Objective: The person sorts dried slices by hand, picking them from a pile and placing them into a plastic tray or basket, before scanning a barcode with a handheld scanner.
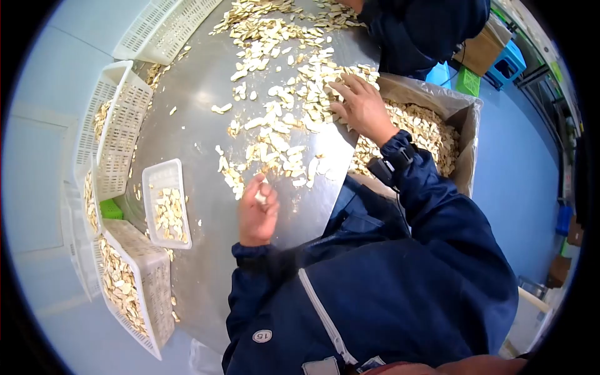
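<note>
Pale dried slices [272, 134] lie scattered over the metal table [209, 150]. Near the table's front part, my left hand [258, 212] is raised with its fingers curled round a pale slice [262, 193]. My right hand [362, 106] rests on the slices at the table's right edge, palm down and fingers spread, beside the lined box. That box [465, 134] holds many more slices [422, 131]. To the left of my left hand, a small white tray [147, 200] contains some slices.
White perforated baskets [128, 134] line the table's left side, several with slices in them. A co-worker's dark sleeve [419, 31] is at the top right. Beyond it are a blue stool [507, 64], a brown carton [480, 53] and a green container [467, 82].
</note>
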`<state>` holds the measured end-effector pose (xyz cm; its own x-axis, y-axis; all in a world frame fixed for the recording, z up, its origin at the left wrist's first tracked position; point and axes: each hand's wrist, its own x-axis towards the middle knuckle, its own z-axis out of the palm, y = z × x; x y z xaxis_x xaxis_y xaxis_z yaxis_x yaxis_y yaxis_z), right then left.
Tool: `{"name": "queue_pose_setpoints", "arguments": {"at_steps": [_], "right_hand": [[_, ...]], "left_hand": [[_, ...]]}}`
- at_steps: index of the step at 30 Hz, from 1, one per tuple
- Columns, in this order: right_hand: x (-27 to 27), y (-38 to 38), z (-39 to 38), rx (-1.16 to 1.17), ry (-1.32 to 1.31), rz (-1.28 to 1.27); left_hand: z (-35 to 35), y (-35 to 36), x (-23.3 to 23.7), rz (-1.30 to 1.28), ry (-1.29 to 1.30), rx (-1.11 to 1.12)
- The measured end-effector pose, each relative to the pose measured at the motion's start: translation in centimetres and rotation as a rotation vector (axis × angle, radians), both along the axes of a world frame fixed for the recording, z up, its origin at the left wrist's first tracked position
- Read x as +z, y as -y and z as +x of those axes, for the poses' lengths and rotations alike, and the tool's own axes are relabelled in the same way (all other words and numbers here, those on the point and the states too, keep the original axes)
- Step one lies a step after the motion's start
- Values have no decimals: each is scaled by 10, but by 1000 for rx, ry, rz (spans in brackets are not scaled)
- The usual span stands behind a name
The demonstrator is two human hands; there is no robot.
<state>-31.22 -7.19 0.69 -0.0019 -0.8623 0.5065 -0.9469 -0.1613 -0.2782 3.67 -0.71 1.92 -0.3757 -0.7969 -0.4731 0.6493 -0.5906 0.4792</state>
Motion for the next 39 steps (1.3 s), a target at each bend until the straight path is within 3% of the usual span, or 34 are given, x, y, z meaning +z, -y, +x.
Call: {"name": "queue_pose_setpoints", "arguments": {"at_steps": [2, 6, 8, 11, 13, 16, 18, 22, 24, 27, 32, 36, 39], "right_hand": [[-4, 13, 5, 49, 19, 146], [-8, 11, 13, 263, -51, 163], [-3, 3, 6, 194, 18, 152], [0, -5, -10, 131, 45, 142], [3, -8, -17, 120, -41, 87], [8, -11, -9, 128, -2, 37], [17, -20, 13, 177, 20, 25], [20, -49, 77, 526, 131, 74], [29, -67, 104, 668, 56, 190], [-5, -64, 100, 659, 13, 209], [-3, -40, 44, 388, 3, 28], [11, -37, 10, 127, -99, 61], [15, -17, 24, 174, 67, 125]], "left_hand": [[35, -2, -26, -104, -74, 101], [66, -6, -37, -8, -26, 426], [68, -9, -41, -27, 55, 416], [44, 4, -59, -43, -163, 452], [-11, 13, -23, 84, 172, 331], [-37, 9, -38, -44, 22, 105], [-45, 6, -24, -113, -98, 10], [-14, 0, -28, -49, -97, 98], [4, -6, -17, -18, -90, 159], [26, -19, -25, -35, -150, 195], [24, -29, -30, 5, -121, 204], [14, -26, -25, -48, -10, 136], [10, -22, -23, -58, 36, 112]]}}
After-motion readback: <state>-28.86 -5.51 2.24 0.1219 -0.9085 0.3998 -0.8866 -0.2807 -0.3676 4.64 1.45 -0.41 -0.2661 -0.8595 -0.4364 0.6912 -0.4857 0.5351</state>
